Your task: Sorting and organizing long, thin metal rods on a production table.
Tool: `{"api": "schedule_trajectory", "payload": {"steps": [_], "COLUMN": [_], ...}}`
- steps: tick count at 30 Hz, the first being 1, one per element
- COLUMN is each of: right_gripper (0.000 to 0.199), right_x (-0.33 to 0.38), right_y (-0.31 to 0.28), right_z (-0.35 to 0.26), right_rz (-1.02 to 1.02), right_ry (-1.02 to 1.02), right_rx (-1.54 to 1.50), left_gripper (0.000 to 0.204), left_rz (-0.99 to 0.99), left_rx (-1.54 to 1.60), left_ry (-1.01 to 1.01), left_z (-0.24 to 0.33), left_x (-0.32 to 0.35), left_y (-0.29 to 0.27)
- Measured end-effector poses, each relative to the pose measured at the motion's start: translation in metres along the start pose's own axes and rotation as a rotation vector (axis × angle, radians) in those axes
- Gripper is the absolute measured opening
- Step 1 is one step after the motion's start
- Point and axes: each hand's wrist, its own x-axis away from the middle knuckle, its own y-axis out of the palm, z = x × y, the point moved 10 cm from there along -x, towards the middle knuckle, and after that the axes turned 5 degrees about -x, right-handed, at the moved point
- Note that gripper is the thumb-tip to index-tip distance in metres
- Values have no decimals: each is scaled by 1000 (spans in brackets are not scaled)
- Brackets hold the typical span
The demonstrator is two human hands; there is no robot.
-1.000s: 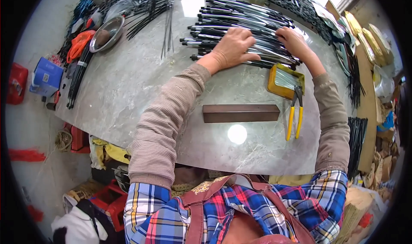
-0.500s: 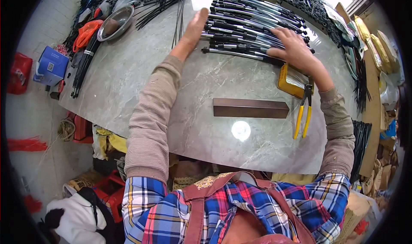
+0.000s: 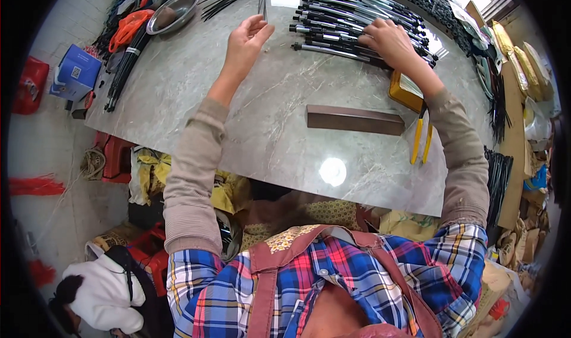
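Note:
My left hand [image 3: 245,39] is raised over the table, left of a row of black-and-silver rods [image 3: 333,26]. Its thumb and bent fingers are apart, and nothing shows between them. Thin black strips lie just beyond it. On the right part of the row is my right hand [image 3: 389,43], its fingers curled down onto a rod; their tips are partly hidden. Below that hand sit a yellow box [image 3: 404,91] and pliers with yellow handles [image 3: 421,140], partly covered by my forearm. A dark brown bar [image 3: 355,120] lies across the table nearer me.
A steel bowl [image 3: 173,14], an orange bag [image 3: 132,29] and a bundle of black rods [image 3: 126,70] are at the table's left. Many small dark parts [image 3: 431,8] are heaped at the far right. A blue box [image 3: 75,71] stands beyond the left edge.
My left hand has come away from the rods' left ends, toward the left. My right hand has shifted slightly left, its fingers now more curled. The table sits higher in view.

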Motion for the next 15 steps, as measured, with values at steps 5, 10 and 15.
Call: {"api": "schedule_trajectory", "payload": {"steps": [5,10,15], "right_gripper": [16,12,17], "right_x": [-35,-39,-27], "right_y": [15,18,-36], "right_z": [-8,6,-25], "right_rz": [-99,-5,110], "right_ry": [-73,-121,-98], "right_rx": [92,88,51], "left_gripper": [32,21,18], "left_rz": [40,44,101], "left_rx": [-33,-133,-103], "left_ry": [-24,-53,-97], "left_z": [23,24,11], "left_x": [72,131,164], "left_y": [-33,-57,-84]}}
